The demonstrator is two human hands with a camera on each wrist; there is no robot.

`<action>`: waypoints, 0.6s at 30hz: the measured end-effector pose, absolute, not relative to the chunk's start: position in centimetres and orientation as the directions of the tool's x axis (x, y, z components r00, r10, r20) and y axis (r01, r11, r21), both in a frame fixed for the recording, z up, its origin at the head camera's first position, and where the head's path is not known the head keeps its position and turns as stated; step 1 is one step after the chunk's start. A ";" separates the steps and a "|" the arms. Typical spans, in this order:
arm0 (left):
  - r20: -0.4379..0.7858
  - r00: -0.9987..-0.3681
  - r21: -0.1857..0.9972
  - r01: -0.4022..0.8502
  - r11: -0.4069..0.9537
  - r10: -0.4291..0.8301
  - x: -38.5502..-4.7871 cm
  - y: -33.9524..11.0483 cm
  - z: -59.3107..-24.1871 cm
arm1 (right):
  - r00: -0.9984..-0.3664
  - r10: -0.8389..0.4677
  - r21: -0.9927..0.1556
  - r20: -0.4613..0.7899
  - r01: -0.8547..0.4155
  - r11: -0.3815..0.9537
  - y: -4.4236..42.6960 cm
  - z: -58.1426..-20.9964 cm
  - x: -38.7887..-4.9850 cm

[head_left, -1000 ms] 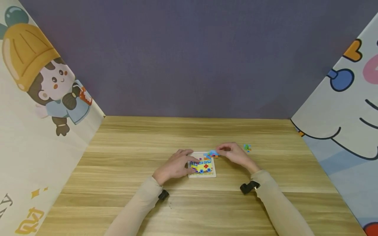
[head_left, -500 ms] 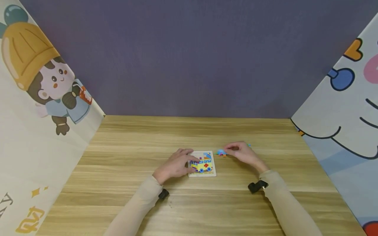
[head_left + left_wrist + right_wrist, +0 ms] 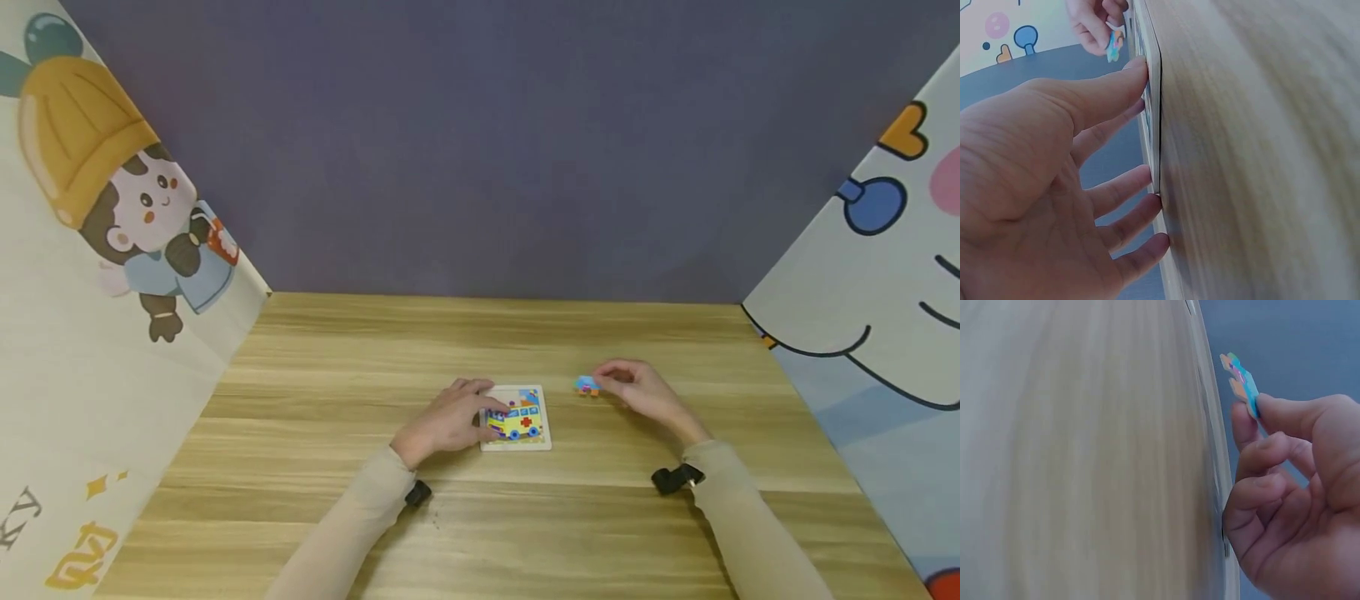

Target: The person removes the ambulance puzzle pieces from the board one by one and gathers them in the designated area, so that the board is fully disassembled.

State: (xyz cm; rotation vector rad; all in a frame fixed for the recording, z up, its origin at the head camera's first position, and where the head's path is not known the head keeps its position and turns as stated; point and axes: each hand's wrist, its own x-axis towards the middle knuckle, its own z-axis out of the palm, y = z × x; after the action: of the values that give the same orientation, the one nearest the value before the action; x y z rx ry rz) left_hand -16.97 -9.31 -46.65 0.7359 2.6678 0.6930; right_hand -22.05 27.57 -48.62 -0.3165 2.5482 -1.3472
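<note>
**Puzzle board (image 3: pixel 525 447) lying flat, loose piece (image 3: pixel 587 385) off to its right**

Board: square, pale frame, showing a yellow van print (image 3: pixel 516 423) with red cross and blue wheels. Bare pale patch showing upper middle. Left hand (image 3: pixel 447 419) touching and partly covering its left side. Piece: thin, blue/orange/pink, tilting, staying clear of the board, being pinched by the right hand (image 3: pixel 643 390).

A long, plain beige fabric left sleeve (image 3: pixel 352 521) is being worn at the near left, and a matching beige right sleeve (image 3: pixel 746 517) at the near right. A small, black, blocky left wrist device (image 3: pixel 418 493) and a black, bent right wrist device (image 3: pixel 677 478) are being carried at the sleeve ends. The bare left hand (image 3: pixel 442 423) and bare right hand (image 3: pixel 641 390) are being exposed farther out.
</note>
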 end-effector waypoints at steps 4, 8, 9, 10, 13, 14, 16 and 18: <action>-0.143 -0.828 0.511 0.407 0.757 0.542 -16.9 -9.2 -46.8 | -0.955 -0.291 -0.794 -0.059 -0.131 0.593 28.8 -48.7 -21.8; -0.136 -0.829 0.511 0.411 0.755 0.543 -16.9 -9.2 -46.9 | -0.966 -0.258 -0.776 -0.034 -0.137 0.615 29.7 -48.6 -21.6; -0.134 -0.829 0.511 0.412 0.754 0.543 -16.9 -9.2 -47.0 | -0.968 -0.248 -0.775 -0.031 -0.134 0.618 29.9 -48.5 -21.6; -0.133 -0.829 0.512 0.412 0.754 0.544 -16.9 -9.2 -47.0 | -0.971 -0.236 -0.771 -0.026 -0.131 0.623 30.1 -48.4 -21.5; -0.134 -0.828 0.514 0.412 0.752 0.544 -16.9 -9.2 -46.9 | -0.978 -0.206 -0.764 -0.020 -0.118 0.634 30.8 -48.3 -21.3; -0.135 -0.828 0.514 0.411 0.753 0.544 -16.9 -9.2 -46.9 | -0.981 -0.194 -0.762 -0.020 -0.110 0.638 31.0 -48.3 -21.3; -0.137 -0.827 0.513 0.411 0.753 0.545 -16.9 -9.2 -46.9 | -0.985 -0.170 -0.762 -0.024 -0.092 0.640 31.4 -48.2 -21.2; -0.139 -0.827 0.512 0.410 0.754 0.544 -16.9 -9.2 -46.8 | -0.988 -0.148 -0.773 -0.034 -0.068 0.631 31.9 -48.3 -21.3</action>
State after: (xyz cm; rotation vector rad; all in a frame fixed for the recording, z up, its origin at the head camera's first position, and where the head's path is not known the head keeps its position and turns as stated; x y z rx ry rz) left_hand -16.94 -9.23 -46.83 0.7444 2.6737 0.6857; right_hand -21.30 31.89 -48.28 -0.1828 2.7516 -1.2973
